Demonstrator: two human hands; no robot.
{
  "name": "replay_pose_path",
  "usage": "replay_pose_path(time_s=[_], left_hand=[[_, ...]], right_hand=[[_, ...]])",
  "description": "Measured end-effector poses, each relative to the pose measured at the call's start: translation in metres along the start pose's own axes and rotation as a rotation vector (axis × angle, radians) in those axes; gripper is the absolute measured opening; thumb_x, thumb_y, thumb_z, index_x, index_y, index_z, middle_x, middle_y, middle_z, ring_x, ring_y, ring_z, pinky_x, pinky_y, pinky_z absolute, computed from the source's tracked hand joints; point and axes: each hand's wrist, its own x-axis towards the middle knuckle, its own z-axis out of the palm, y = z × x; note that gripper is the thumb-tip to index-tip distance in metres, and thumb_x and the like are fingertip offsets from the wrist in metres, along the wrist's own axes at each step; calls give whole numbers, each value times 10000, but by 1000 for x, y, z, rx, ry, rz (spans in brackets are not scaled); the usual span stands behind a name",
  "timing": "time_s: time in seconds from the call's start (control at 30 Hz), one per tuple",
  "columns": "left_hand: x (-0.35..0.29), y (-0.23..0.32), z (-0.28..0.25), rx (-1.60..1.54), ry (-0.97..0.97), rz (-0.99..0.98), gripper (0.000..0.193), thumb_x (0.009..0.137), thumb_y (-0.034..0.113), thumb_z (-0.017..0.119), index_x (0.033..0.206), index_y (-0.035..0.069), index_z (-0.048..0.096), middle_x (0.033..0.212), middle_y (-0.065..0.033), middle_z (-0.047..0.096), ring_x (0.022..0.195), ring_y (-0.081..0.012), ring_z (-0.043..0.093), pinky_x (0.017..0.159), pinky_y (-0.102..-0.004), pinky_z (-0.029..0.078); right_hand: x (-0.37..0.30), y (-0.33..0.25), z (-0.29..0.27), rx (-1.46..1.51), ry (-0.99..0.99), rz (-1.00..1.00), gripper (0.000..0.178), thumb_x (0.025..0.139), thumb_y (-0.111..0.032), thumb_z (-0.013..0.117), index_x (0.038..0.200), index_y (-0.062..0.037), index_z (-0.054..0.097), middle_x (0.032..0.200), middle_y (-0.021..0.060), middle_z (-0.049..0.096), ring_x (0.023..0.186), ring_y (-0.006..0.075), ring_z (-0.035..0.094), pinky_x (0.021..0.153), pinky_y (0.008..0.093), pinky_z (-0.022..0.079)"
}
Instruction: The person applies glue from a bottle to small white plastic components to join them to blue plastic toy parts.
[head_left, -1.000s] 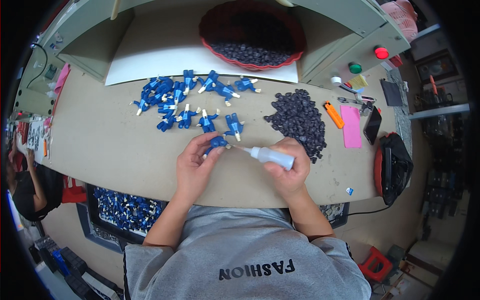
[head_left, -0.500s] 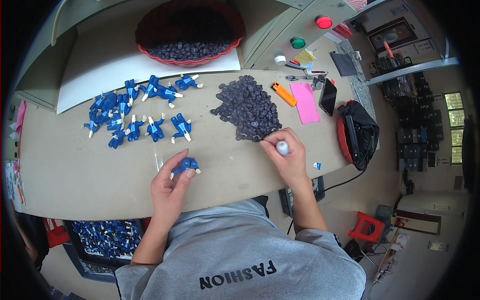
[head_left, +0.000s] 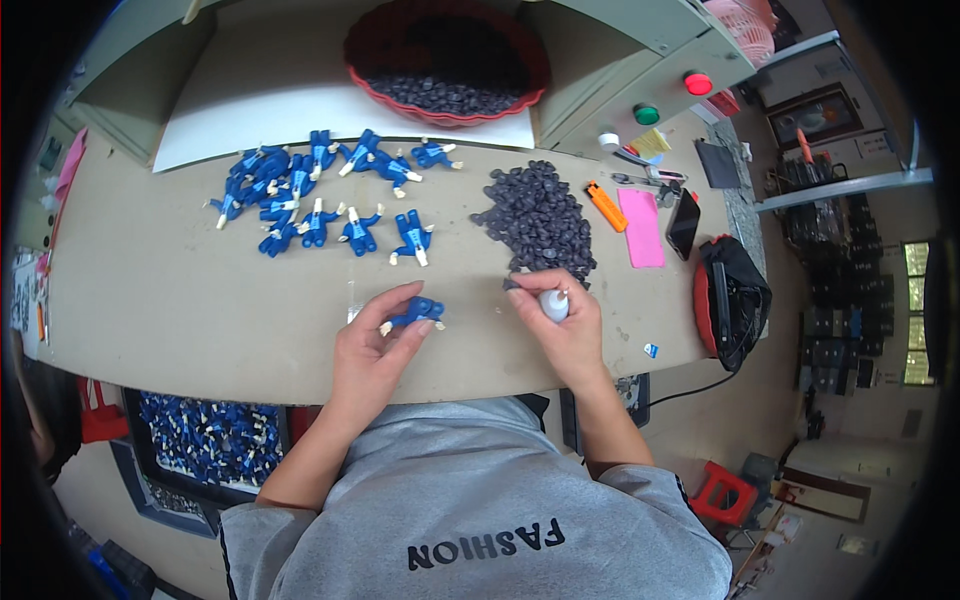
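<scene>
A small blue toy figure body with cream hands is pinched between the thumb and fingers of my left hand, above the near part of the table. My right hand has a small dark piece at its fingertips. The same hand cradles a white squeeze bottle against the palm. Just beyond it spreads a pile of small dark purple-black pieces. Several similar blue figure bodies lie at the left, some in rows and some heaped together.
A red scalloped basin of dark pieces stands at the back. On the right are an orange cutter, a pink sheet, a phone and a black-red pouch. Below the table's left edge sits a crate of blue figures.
My right hand has drawn back from the pile with a dark piece at its fingertips. The figure in my left hand has tilted. The whole view has shifted.
</scene>
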Motion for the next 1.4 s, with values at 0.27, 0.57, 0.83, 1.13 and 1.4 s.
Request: replay_pose_path(time_s=[0.27, 0.57, 0.83, 1.13, 1.4], left_hand=[[-1, 3, 2, -20, -11, -7, 370, 900, -12, 668, 1252, -20, 554, 1093, -77, 628, 963, -121, 618, 849, -253, 513], [-2, -3, -1, -9, -16, 10, 325, 904, -30, 659, 1208, -30, 546, 1066, -90, 639, 979, -136, 635, 843, -268, 522], [-4, -9, -1, 137, 9, 33, 314, 899, -42, 659, 1199, -27, 569, 1079, -88, 622, 970, -138, 642, 836, -269, 544], [-8, -7, 1, 207, 36, 104, 331, 877, -23, 697, 1194, 19, 612, 1065, -56, 598, 909, -98, 611, 774, -237, 532], [-4, -6, 3, 270, 127, 218, 297, 842, 73, 741, 1124, 42, 650, 943, -70, 637, 676, -134, 564, 592, -263, 473]], right_hand=[[-7, -5, 48, -107, -54, -499, 247, 783, 9, 770, 1020, -33, 711, 996, 127, 686, 902, 228, 668, 748, 306, 549], [2, -7, 55, -306, -37, -784, 326, 712, 29, 778, 1025, -46, 724, 967, 90, 676, 804, 230, 640, 651, 308, 516], [-4, -6, 56, -350, -20, -752, 351, 685, 41, 781, 1022, -37, 719, 953, 99, 674, 794, 234, 638, 641, 310, 511], [-13, 1, 57, -327, -3, -676, 301, 734, 56, 778, 1014, -39, 722, 959, 106, 671, 823, 223, 644, 670, 301, 523], [-9, -2, 57, -265, -41, -557, 250, 782, 27, 770, 1020, -33, 719, 987, 111, 663, 842, 227, 656, 699, 304, 539]])
